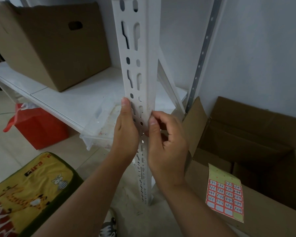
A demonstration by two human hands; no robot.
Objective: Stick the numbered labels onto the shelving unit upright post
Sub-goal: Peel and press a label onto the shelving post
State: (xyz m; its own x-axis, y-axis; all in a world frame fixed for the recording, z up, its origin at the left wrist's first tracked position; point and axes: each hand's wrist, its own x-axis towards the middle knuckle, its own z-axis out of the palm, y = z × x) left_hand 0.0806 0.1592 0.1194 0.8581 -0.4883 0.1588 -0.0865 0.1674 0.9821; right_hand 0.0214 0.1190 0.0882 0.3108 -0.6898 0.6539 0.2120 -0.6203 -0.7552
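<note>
The white slotted upright post (137, 53) of the shelving unit runs down the middle of the view. My left hand (126, 129) grips the post's left edge at shelf height, thumb up along it. My right hand (166, 139) is at the post's right corner, thumb and curled fingers pressed against the side face; whether a label sits under them is hidden. The sheet of red-bordered numbered labels (225, 194) lies on the flap of a cardboard box at the lower right, with a few labels gone from its top row.
A brown box (55, 47) stands on the white shelf (61, 98). A clear plastic tray (101, 127) sits under the shelf, a red bag (39, 127) left of it. An open cardboard box (251, 139) fills the right. A yellow giraffe cushion (29, 190) lies lower left.
</note>
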